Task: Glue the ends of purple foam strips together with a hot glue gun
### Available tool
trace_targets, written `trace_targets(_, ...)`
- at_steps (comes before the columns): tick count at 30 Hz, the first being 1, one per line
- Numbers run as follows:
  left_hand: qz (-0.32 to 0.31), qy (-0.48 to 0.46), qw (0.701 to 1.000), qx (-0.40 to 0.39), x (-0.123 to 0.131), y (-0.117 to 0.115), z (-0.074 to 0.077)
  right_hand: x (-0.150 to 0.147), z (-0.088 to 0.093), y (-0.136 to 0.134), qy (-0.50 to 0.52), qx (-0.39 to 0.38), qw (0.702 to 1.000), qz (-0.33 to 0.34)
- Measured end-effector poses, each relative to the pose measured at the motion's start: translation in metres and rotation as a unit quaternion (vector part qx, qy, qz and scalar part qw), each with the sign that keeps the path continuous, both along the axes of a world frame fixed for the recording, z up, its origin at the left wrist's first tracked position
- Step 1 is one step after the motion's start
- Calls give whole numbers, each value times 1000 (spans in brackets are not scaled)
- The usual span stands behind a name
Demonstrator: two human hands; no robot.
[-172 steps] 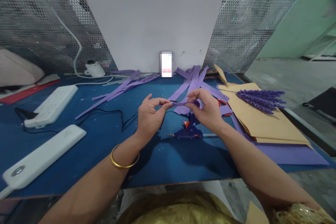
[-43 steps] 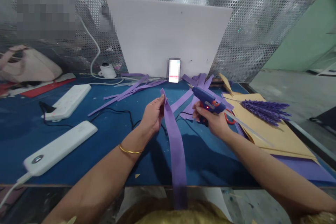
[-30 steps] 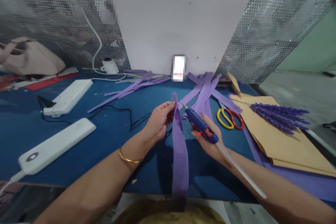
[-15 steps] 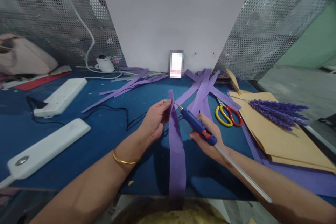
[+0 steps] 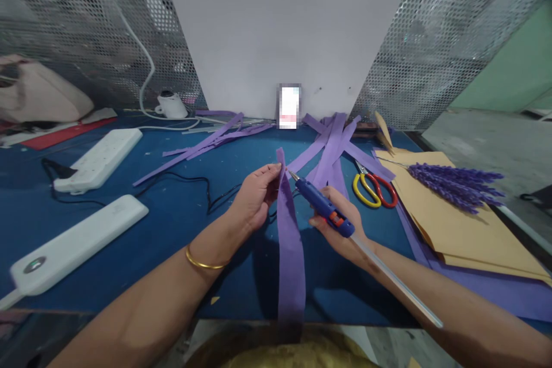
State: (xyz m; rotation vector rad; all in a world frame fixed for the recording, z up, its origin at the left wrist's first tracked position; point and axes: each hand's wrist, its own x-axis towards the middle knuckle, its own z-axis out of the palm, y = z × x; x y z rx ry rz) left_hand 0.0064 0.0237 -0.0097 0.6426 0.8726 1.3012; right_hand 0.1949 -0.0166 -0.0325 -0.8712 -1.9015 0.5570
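Purple strip point(image 5: 291, 259) hangs above the blue table point(image 5: 129, 259), lower end over near edge. Left hand point(image 5: 252, 198) pinches its top between thumb and fingers. Glue gun point(image 5: 323, 204) in right hand point(image 5: 342, 221), fingers wrapped round handle; nozzle at strip's upper part, contact unclear. Scissors point(image 5: 374, 188) lie to the right.

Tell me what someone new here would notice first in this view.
The eye would likely go first to the blue glue gun in the right hand, its nozzle pointing at the purple strip pinched in the left hand. Beyond them, a bright screen stands before the white board. At the right, purple flower sprigs lie on tan sheets.
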Motion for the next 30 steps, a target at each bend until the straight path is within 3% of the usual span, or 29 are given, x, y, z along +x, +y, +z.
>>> trace_targets(30,8,0,1000,1,1,-2,4,-1,3,-2,-23,-36,999,-17)
